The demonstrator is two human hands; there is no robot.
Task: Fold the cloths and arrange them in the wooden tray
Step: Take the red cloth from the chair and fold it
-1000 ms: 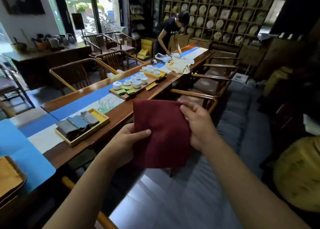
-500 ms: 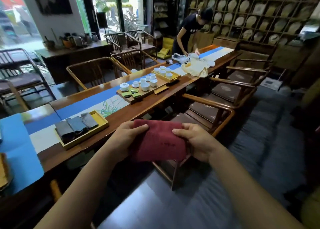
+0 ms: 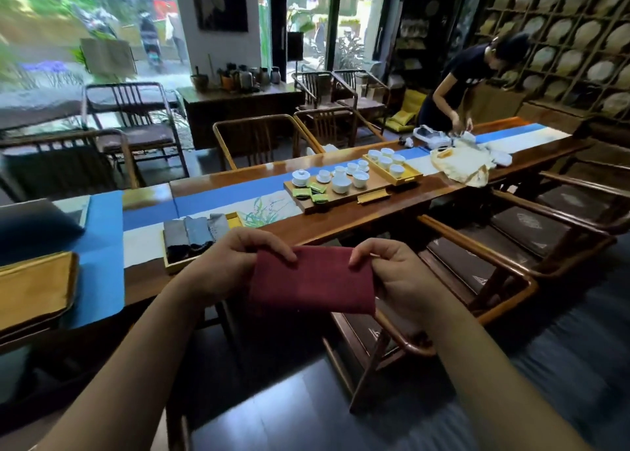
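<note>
Dark red cloth (image 3: 312, 280) held in the air at about 6 o'clock of the wooden tray (image 3: 235, 219), off the near edge of the counter (image 3: 341, 222), folded to a wide band with the upper edge stretched between both hands

Left hand (image 3: 225, 263) pinching the upper left corner, thumb on the near face, other fingers curled behind; right hand (image 3: 392, 270) pinching the upper right corner the same way, fingers closed on the cloth and nothing else

Tray on the counter just past the left hand, at roughly 11 o'clock from the cloth, already carrying three folded grey cloths (image 3: 194, 234) overlapped in a row, with bare yellow floor left at its 3 o'clock end

Likely step: another fold, then placing. To do it well:
- keep the top edge taut and level so the layers stay flush
- bring one corner across to meet the other, matching edges before pinching
- check that the folded width matches the grey ones
- carry it low toward 11 o'clock and lay it into the free end, overlapping the last grey cloth at the same slant
- release only once it lies flat, to avoid the fold springing open

Tea set (image 3: 341, 181) at 1 o'clock along the counter, well apart and out of the path; another person (image 3: 456, 89) working at the far end
</note>
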